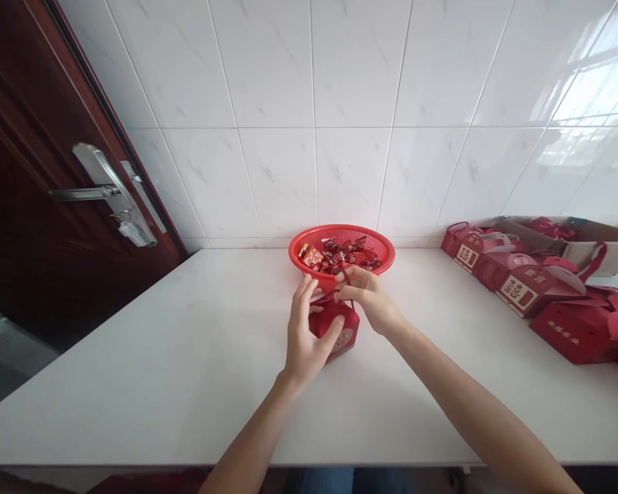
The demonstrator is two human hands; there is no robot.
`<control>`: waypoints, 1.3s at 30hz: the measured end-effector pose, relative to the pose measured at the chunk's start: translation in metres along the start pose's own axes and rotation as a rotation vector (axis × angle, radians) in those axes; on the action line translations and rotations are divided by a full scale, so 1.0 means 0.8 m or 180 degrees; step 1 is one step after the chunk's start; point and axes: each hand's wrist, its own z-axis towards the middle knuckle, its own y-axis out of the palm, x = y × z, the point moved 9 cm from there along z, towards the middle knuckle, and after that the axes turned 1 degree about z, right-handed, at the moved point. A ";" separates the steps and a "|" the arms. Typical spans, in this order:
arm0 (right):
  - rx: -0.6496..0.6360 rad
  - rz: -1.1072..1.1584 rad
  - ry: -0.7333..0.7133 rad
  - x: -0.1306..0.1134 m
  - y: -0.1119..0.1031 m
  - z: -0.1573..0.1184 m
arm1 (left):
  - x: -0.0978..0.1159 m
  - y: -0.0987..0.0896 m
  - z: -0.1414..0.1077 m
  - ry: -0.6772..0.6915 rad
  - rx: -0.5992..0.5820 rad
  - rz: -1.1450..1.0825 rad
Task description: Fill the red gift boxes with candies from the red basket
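One faceted red box [348,328], perforated basket [341,228].

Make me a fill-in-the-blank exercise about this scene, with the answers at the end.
1. The left hand and right hand are both at a small box whose main color is ____.
2. Beyond it, a red basket holds wrapped sweets.  The wall behind is covered in white ____.
3. More boxes stand toward the table's ____ side.
4. A metal handle is mounted on the dark brown ____.

Answers: red; tiles; right; door.

Left of the small box [346,337], the surface [175,357] offers passage; a basket [326,282] obstructs ahead, red boxes [577,328] rightward.
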 end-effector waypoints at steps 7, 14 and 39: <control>-0.0445 -0.0049 0.0152 -0.017 0.003 -0.010 | -0.034 0.007 0.001 -0.0429 -0.0122 0.0585; -0.0302 -0.2545 -0.0782 -0.056 -0.013 -0.024 | -0.035 0.033 -0.007 -0.0467 -0.0699 0.0380; 0.2127 -0.3673 -0.0622 -0.199 -0.288 -0.102 | -0.001 0.123 -0.078 0.0200 -0.2217 -0.0008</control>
